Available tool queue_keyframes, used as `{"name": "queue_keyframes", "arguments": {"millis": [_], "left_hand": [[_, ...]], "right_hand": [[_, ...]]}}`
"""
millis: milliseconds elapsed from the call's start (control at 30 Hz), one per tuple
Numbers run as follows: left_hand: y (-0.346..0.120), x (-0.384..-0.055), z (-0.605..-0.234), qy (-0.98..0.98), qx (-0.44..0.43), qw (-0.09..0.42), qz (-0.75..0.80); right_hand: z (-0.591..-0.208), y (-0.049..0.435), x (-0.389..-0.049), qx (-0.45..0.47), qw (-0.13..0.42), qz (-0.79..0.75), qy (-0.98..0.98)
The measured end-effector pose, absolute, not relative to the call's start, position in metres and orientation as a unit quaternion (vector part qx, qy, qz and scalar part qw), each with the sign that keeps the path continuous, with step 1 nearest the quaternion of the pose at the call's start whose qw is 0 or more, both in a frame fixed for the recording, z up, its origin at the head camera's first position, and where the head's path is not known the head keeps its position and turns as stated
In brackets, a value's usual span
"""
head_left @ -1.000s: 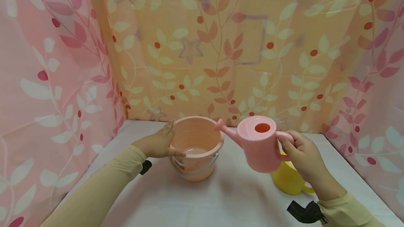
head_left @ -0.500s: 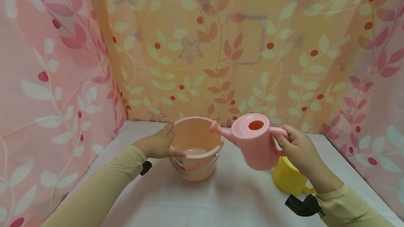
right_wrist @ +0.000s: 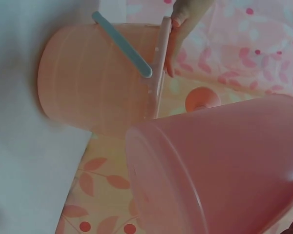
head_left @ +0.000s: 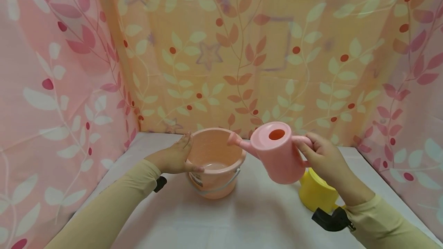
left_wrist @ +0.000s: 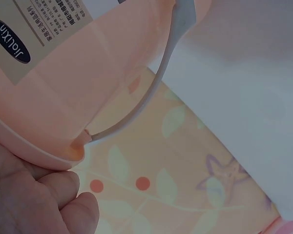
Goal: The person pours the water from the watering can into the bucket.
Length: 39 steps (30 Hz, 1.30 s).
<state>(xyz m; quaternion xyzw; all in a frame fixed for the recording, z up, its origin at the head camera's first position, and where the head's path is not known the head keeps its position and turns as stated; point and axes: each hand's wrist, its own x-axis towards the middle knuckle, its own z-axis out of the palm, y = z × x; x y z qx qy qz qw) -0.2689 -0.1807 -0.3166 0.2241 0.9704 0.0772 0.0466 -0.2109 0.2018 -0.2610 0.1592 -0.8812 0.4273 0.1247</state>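
Observation:
A peach plastic bucket [head_left: 214, 181] with a grey-white handle hanging at its front stands upright on the table. My left hand [head_left: 174, 156] rests on its left rim, fingers spread toward the back and thumb along the front; the left wrist view shows this hand [left_wrist: 34, 195] against the rim. My right hand [head_left: 323, 160] grips the handle of a pink watering can [head_left: 278, 160], held up off the table and tilted toward the bucket. The can's spout reaches over the bucket's right rim, its rose [head_left: 234, 139] above the opening. No water can be made out.
A yellow cup-like vessel with a handle [head_left: 316, 193] stands on the white table [head_left: 221, 226], beneath the right hand and partly hidden by it. Leaf-patterned curtains [head_left: 238, 49] enclose the back and both sides.
The right hand has moved the watering can left and slightly up, tilting it more, so its rose passes from the bucket's right rim to over the opening. The left hand and bucket stay put.

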Motion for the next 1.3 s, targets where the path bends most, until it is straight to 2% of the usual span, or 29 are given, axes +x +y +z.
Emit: {"name": "queue_keyframes", "arguments": {"millis": [1300], "left_hand": [[-0.181,-0.268,-0.316,0.970,0.223,0.048,0.079]], "right_hand": [[-0.241,0.194,-0.215,0.183,0.096,0.372,-0.905]]}}
